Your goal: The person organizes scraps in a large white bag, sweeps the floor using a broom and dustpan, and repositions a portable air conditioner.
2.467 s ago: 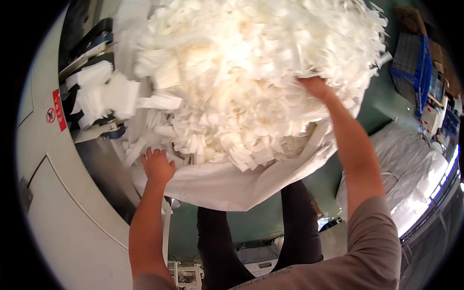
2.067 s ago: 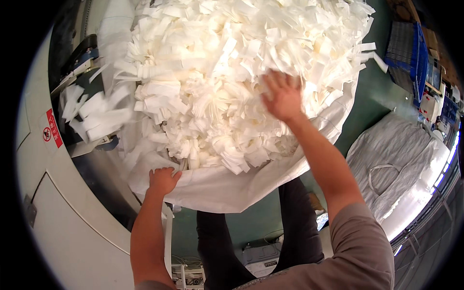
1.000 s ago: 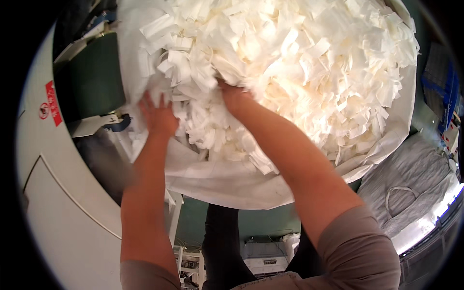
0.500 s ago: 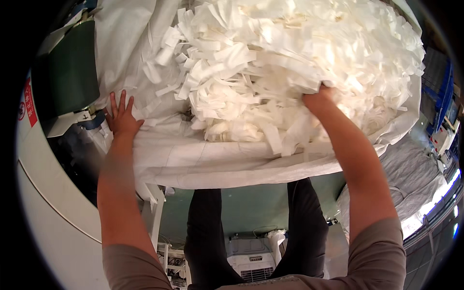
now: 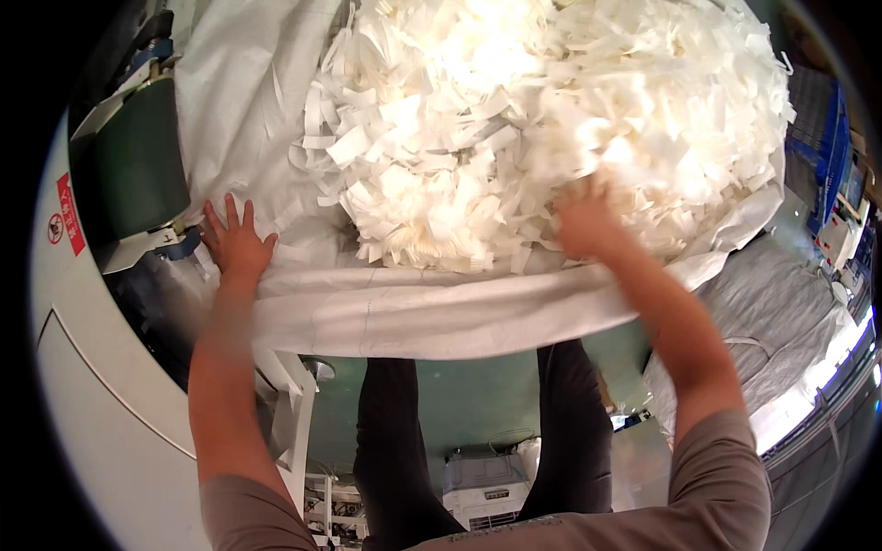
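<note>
head view, white sack (image 5: 441, 320) heaped with strips (image 5: 427, 216), left grip (image 5: 241, 246) spread, right grip (image 5: 588, 225) unclear

Worn on the person's head, a wide fisheye camera looks steeply down and forward over a white sack (image 5: 441, 321) of pale strips (image 5: 423, 211), close enough for the heap to fill much of the upper frame, with the left hand (image 5: 239, 246) and right hand (image 5: 586, 222) in view. Bare forearms (image 5: 675, 317) reach in from below, dark trouser legs (image 5: 390, 432) and green floor (image 5: 478, 395) show beneath the sack, and a pale machine panel (image 5: 110, 441) at left and silvery sheeting (image 5: 772, 294) at right flank the scene.
</note>
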Demonstrator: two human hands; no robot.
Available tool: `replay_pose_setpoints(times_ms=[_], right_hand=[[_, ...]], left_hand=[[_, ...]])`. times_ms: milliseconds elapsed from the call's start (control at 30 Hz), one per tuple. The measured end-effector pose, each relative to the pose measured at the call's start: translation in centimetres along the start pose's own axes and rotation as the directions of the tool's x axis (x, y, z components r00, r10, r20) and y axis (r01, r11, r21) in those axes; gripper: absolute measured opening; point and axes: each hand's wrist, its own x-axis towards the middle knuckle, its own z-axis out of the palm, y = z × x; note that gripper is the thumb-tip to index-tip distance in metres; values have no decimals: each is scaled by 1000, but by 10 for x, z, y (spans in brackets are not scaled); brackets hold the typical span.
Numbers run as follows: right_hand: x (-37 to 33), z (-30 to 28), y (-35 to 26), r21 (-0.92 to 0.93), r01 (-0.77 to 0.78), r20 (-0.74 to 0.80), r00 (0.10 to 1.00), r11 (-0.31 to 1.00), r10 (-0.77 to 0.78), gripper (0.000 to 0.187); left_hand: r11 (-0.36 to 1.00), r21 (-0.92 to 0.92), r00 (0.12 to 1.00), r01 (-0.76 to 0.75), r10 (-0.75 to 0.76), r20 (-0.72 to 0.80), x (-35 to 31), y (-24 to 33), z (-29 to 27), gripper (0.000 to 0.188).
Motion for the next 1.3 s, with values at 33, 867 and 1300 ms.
replay_pose_setpoints(times_ms=[33,867,1300], right_hand=[[-10,22,-28,118,77,-83,994,990,-68,61],[-99,32,-114,704,482,-439,873,521,-214,41],[36,-18,167,592,-275,-155,883,757,442,97]], left_hand=[[1000,-27,999,-11,10,-41,4,2,-1,87],[335,-340,397,-879,908,-132,-296,92,15,93],[442,-514,448,-735,886,121,-418,187,46,57]])
